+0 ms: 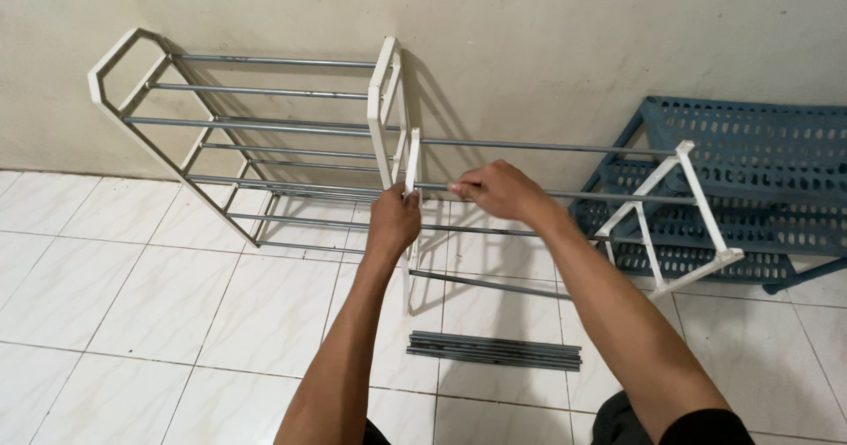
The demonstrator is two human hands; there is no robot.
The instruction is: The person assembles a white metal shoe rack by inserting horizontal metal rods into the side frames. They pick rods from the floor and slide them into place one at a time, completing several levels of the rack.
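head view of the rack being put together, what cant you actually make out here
- Rod end: whether it sits in the white side frame is hidden by the right hand and left hand.
- Blue plastic rack: right side cut off by the picture's edge.
- Loose rods on the floor: too tightly bundled to count.

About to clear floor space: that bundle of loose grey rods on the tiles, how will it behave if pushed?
The grey rods look round and unbound, so they would probably roll and scatter. They seem thin, stiff metal, likely light. The glossy floor tiles probably let them slide easily.
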